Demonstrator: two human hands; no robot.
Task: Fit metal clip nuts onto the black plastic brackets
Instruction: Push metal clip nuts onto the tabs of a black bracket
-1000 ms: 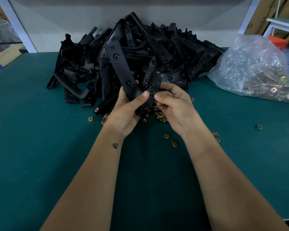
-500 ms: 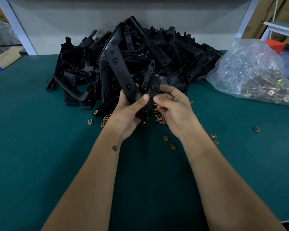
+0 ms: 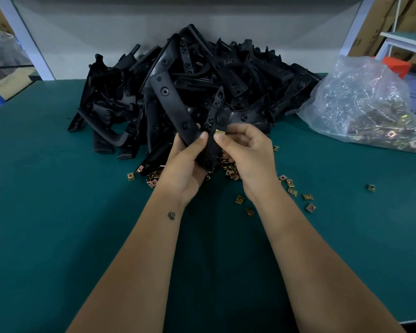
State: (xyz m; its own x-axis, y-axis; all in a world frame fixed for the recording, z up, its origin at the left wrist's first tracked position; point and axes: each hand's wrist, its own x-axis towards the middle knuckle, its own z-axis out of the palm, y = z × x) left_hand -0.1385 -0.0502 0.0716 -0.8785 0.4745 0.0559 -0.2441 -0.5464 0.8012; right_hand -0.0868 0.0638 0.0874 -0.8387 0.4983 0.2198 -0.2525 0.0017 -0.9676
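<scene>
My left hand [image 3: 186,162] grips a long black plastic bracket [image 3: 172,106] near its lower end, and the bracket's upper end slants up to the left. My right hand [image 3: 246,152] pinches a brass-coloured clip nut [image 3: 219,132] between thumb and forefinger, right against the bracket's edge. Whether the nut sits on the bracket is hidden by my fingers. Several loose clip nuts [image 3: 289,186] lie scattered on the green table under and beside my hands.
A big heap of black brackets [image 3: 238,75] fills the back middle of the green table [image 3: 58,224]. A clear plastic bag of clip nuts [image 3: 365,109] lies at the right. One stray nut [image 3: 371,187] sits farther right. Cardboard boxes stand behind.
My right hand has drawn slightly apart from the left, and the clip nut now shows between its fingertips. The left hand still holds the bracket in the same place.
</scene>
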